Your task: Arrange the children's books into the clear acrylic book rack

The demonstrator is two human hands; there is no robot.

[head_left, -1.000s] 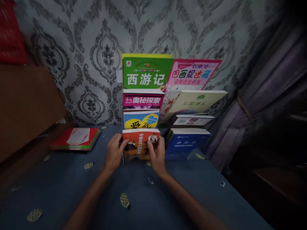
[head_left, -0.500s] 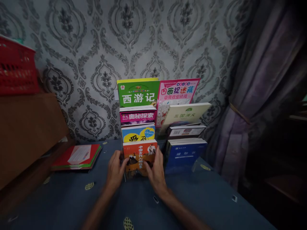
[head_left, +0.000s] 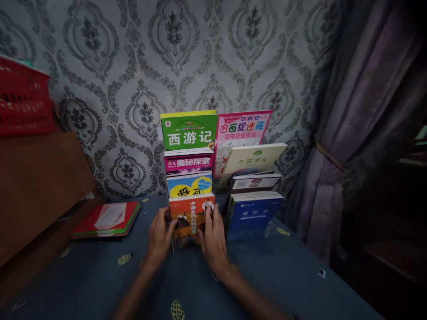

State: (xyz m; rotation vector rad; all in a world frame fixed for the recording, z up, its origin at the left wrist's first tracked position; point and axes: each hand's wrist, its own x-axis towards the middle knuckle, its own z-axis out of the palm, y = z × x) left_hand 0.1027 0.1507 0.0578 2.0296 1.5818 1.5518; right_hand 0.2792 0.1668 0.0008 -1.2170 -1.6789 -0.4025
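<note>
An orange book [head_left: 187,218] with Chinese lettering stands upright at the front of the left column of books. My left hand [head_left: 160,235] holds its left edge, thumb across the cover and the other fingers at the side. On the right part of the same cover lies my right hand [head_left: 212,242], fingers stretched upward and thumb pointing inward. Behind the orange book rise a blue-and-yellow book [head_left: 190,184], a purple book [head_left: 188,163] and a green book [head_left: 189,133], in steps. The orange book's lower edge is dim.
To the right stand a blue booklet [head_left: 255,218], a white-edged book [head_left: 256,182], a cream book [head_left: 255,158] and a pink book [head_left: 243,124]. Red and green folders [head_left: 131,218] lie left on the blue tabletop [head_left: 150,289]. A cardboard box [head_left: 43,186] supports a red basket [head_left: 23,98].
My right hand has shifted from the orange book's right edge onto its front cover, fingers now straighter. My left hand stays at the left edge. The view has moved slightly.
</note>
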